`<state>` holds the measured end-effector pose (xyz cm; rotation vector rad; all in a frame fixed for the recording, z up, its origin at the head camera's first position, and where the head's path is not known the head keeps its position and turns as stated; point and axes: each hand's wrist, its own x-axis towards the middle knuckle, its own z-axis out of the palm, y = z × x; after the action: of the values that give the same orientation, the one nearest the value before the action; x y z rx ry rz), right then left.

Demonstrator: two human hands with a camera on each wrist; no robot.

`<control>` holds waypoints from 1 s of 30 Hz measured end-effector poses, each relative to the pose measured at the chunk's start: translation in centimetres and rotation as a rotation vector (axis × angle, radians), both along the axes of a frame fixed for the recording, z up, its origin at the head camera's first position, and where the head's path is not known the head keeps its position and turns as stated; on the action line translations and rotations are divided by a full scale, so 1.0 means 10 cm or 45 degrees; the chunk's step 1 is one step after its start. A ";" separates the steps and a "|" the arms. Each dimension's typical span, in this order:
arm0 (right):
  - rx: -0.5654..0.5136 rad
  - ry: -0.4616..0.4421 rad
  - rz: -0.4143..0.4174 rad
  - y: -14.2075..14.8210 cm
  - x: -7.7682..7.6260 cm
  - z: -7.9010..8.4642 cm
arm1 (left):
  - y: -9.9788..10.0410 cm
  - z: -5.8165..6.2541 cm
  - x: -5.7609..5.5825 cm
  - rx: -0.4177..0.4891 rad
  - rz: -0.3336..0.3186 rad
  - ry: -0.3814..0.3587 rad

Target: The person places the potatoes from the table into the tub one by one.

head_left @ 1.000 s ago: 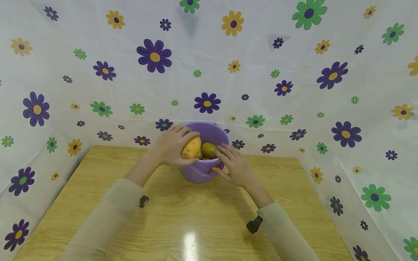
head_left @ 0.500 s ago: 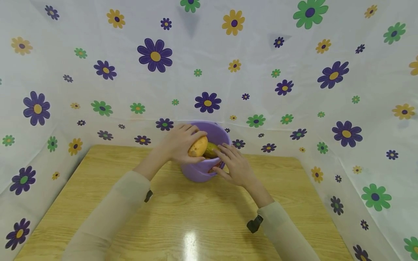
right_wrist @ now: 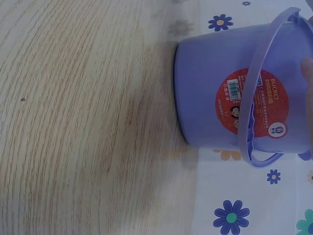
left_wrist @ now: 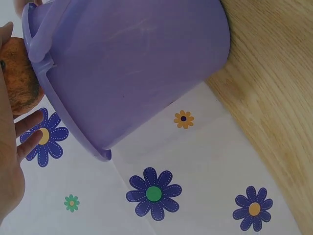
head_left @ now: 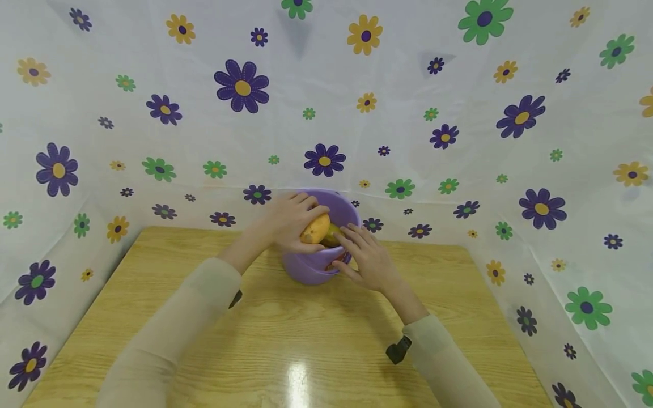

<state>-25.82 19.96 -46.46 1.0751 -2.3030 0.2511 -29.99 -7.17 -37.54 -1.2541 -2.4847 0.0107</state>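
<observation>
A purple bucket (head_left: 311, 271) stands at the back of the table with fruit inside. My left hand (head_left: 292, 222) holds a yellow-orange mango (head_left: 317, 228) over the left part of its mouth. The left wrist view catches that mango (left_wrist: 20, 78) beside the bucket's rim, fingers around it. A greenish-yellow mango (head_left: 333, 236) lies in the bucket, partly covered by the held one. On the right, my right hand (head_left: 371, 262) grips the bucket's rim, fingers over the edge and thumb outside. Most of the right hand is cut off in the right wrist view.
The bucket's handle (right_wrist: 252, 85) hangs down across a red label (right_wrist: 269, 105). The wooden table (head_left: 306, 328) extends toward me. White cloth (head_left: 398, 68) printed with flowers rises behind and along both sides.
My left hand has moved right with the yellow-orange mango, further over the bucket's mouth, covering more of the greenish one. My right hand stays on the rim.
</observation>
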 end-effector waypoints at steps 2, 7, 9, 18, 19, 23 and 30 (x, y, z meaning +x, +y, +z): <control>0.005 -0.003 -0.006 0.00 0.00 0.00 | 0.01 0.01 -0.01 -0.012 -0.008 -0.001; 0.012 -0.020 -0.021 0.00 0.01 0.02 | 0.03 0.00 -0.04 -0.044 -0.014 0.008; 0.016 -0.020 -0.024 0.00 0.02 0.02 | 0.04 -0.01 -0.05 -0.059 -0.013 0.006; 0.020 -0.020 -0.005 -0.01 0.02 0.03 | 0.05 -0.02 -0.08 -0.083 -0.009 -0.012; 0.022 -0.024 -0.002 0.00 0.02 0.03 | 0.05 -0.03 -0.08 -0.089 -0.004 -0.020; 0.030 -0.014 -0.001 0.00 0.02 0.03 | 0.06 -0.04 -0.09 -0.106 0.004 -0.037; 0.029 -0.027 -0.005 0.01 0.02 0.04 | 0.06 -0.07 -0.12 -0.107 0.018 -0.067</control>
<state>-25.64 20.04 -46.08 1.0837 -2.3320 0.2360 -31.18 -6.61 -38.25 -1.2864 -2.5622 0.0881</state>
